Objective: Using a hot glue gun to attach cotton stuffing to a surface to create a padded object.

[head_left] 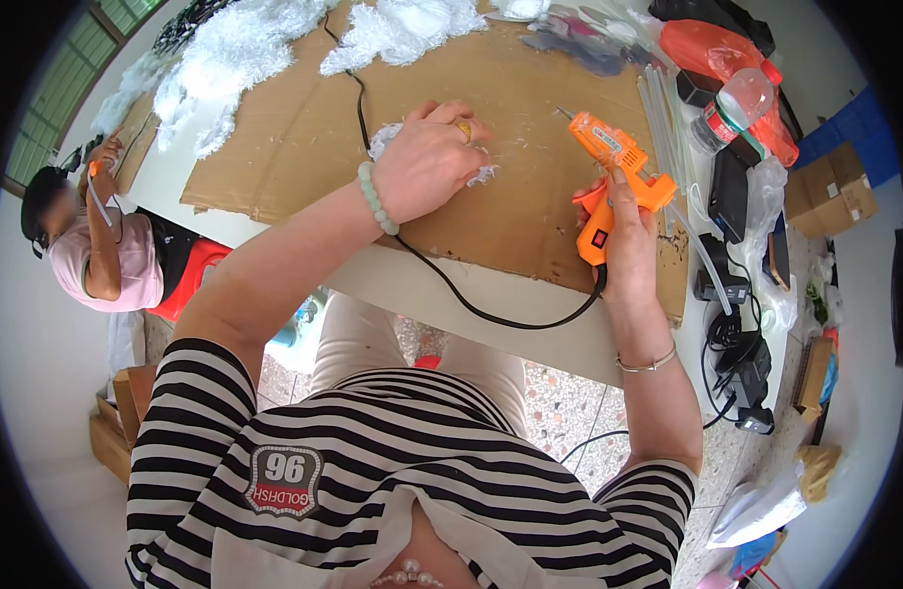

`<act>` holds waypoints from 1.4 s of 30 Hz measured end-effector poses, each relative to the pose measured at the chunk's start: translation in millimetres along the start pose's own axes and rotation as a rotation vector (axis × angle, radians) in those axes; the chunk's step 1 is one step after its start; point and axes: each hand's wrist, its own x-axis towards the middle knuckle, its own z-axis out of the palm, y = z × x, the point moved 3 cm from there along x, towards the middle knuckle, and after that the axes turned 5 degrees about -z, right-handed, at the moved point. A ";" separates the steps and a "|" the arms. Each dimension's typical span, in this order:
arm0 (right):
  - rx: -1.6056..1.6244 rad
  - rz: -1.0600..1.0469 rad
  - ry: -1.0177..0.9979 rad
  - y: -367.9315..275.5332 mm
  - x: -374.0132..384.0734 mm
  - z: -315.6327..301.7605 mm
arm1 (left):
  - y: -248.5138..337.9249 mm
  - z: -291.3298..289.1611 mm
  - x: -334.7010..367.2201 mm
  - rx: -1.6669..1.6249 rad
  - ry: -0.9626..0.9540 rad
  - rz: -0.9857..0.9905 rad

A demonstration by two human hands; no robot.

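Observation:
My right hand [623, 221] is wrapped round the handle of an orange hot glue gun [609, 142], its nozzle tilted up and left over the cardboard. A translucent glue stick [704, 257] trails from the gun's rear, and a black cord [491, 319] runs from its handle. My left hand [427, 167] is curled palm down over a small white fluffy piece [383, 140]. Bits of that piece show on both sides of the fingers; the rest is hidden beneath them. Both hands are above a brown cardboard sheet [294, 172] on the white table.
White fluffy heaps [226, 69] line the far edge. At the right are several clear glue sticks [658, 113], a plastic bottle [741, 103], a red bag [702, 49], a black phone [729, 196] and power adapters [746, 368]. A co-worker [98, 236] sits far left.

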 end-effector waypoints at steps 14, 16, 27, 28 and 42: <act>-0.031 -0.010 -0.020 0.1 -1.5 0.8 | -5.9 1.4 -3.3 -0.138 -0.044 0.036; -0.018 -0.044 -0.012 -0.3 -1.6 1.0 | -8.9 6.1 1.8 -0.163 -0.103 -0.009; -0.056 -0.048 -0.005 -0.5 -0.8 0.3 | -31.4 12.7 -0.8 -0.401 -0.263 -0.246; -0.052 -0.047 -0.004 -0.7 -0.6 0.3 | -31.4 12.3 -1.6 -0.390 -0.284 -0.215; -0.032 -0.029 -0.022 0.6 -0.7 -1.4 | -58.9 -17.5 -5.6 -0.631 -0.279 -0.449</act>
